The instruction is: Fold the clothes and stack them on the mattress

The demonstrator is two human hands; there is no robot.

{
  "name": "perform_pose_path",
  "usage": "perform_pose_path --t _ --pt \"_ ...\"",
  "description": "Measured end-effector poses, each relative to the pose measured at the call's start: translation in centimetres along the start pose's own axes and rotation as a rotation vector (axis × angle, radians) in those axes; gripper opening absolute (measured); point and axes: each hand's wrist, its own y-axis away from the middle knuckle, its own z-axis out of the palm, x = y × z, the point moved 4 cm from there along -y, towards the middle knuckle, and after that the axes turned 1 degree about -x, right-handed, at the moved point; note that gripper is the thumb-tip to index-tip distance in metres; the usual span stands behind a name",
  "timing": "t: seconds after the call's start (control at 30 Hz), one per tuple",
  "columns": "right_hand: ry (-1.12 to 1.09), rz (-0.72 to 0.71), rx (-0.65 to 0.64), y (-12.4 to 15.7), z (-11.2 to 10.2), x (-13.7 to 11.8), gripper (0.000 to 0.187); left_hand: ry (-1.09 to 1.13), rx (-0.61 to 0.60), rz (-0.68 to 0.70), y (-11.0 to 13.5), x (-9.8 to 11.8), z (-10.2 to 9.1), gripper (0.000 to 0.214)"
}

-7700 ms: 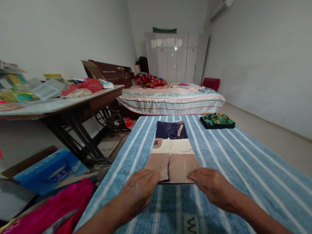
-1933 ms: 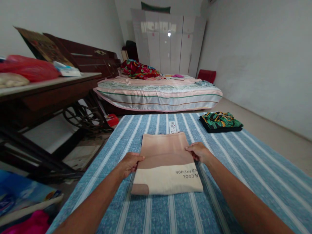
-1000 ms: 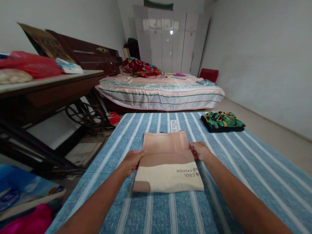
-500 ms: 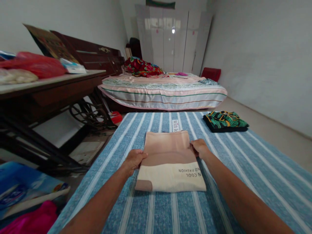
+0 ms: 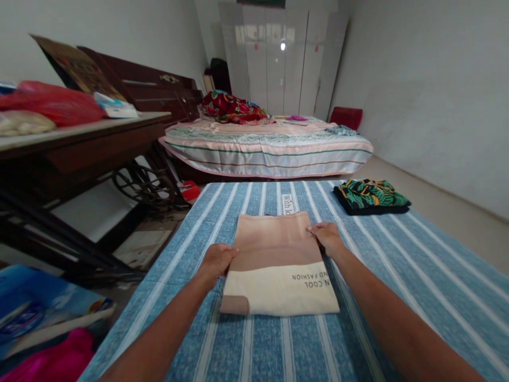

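Note:
A folded beige and cream garment with printed lettering lies flat on a blue striped sheet. My left hand pinches the garment's left edge, fingers curled on the cloth. At the right edge, a little farther up, my right hand also grips the fabric with bent fingers. Both forearms reach in from the bottom of the view.
A folded green patterned cloth sits at the sheet's far right. Beyond lies a striped bed with red cloth on it and white wardrobes. A dark wooden table stands left; pink fabric lies at lower left.
Since the earliest frame the garment has been folded over, hiding its dark part. In the last second my right hand slid slightly farther up the right edge; the left hand stayed put.

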Motion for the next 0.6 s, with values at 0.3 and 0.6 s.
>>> perform_pose_path --t 0.3,0.6 --pt "0.014 0.070 -0.101 -1.3 0.8 -0.7 0.028 -0.838 -0.085 0.709 7.7 5.9 4.9 0.048" --pt "0.099 -0.054 -0.036 -1.9 0.7 -1.1 0.021 -0.873 -0.456 0.748 9.4 2.9 7.8 0.079"
